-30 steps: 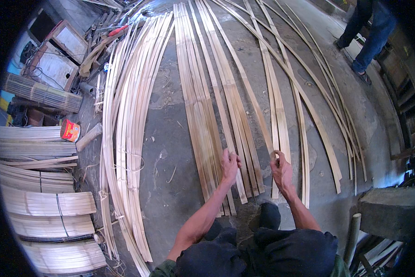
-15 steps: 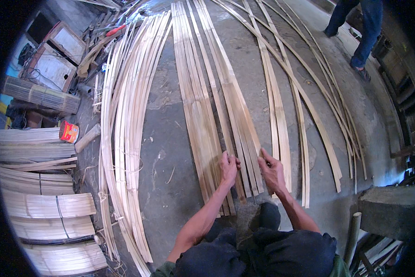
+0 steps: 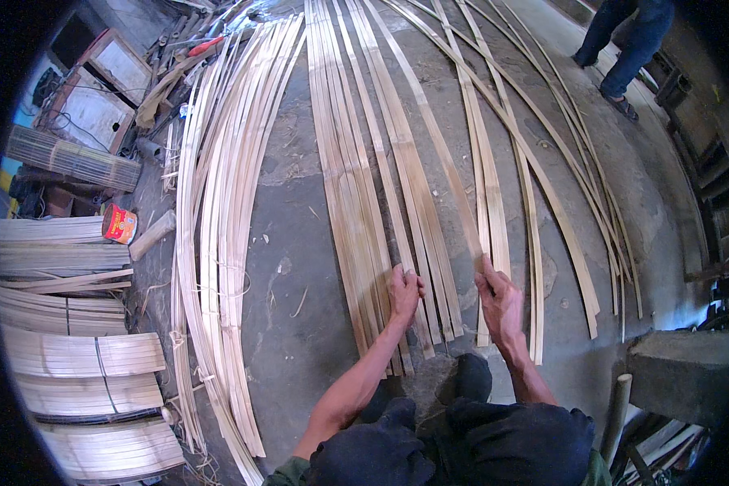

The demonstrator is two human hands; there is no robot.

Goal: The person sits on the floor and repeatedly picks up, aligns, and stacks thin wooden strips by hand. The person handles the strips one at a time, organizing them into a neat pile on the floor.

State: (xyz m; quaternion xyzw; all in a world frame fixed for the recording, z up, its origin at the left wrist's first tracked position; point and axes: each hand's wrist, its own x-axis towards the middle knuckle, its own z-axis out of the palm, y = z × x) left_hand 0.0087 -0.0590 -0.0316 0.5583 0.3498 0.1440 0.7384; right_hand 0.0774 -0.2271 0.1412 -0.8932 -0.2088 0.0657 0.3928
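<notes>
Long, pale bamboo strips [image 3: 350,186] lie side by side on the floor, running away from my feet. My left hand [image 3: 406,293] is closed over a narrow strip [image 3: 390,190] in this middle group, its fingers curled near the strip's close end. To the right, my right hand [image 3: 502,304] pinches the near end of a single strip [image 3: 448,166]. That strip stands apart from the middle group, with a gap of floor between them. Beside my right hand lie a few more strips [image 3: 495,202], partly hidden by it.
At left lies a bunch of long strips [image 3: 233,178], with tied bundles of slats [image 3: 89,356] beyond it. A red tin [image 3: 119,224] stands near a short wooden piece [image 3: 152,236]. Thin strips [image 3: 579,235] curve across the right. A person's legs [image 3: 636,53] stand at far right.
My right hand has moved right, carrying one strip's near end away from the middle group. My left hand has barely shifted. The person's legs at far right have moved slightly.
</notes>
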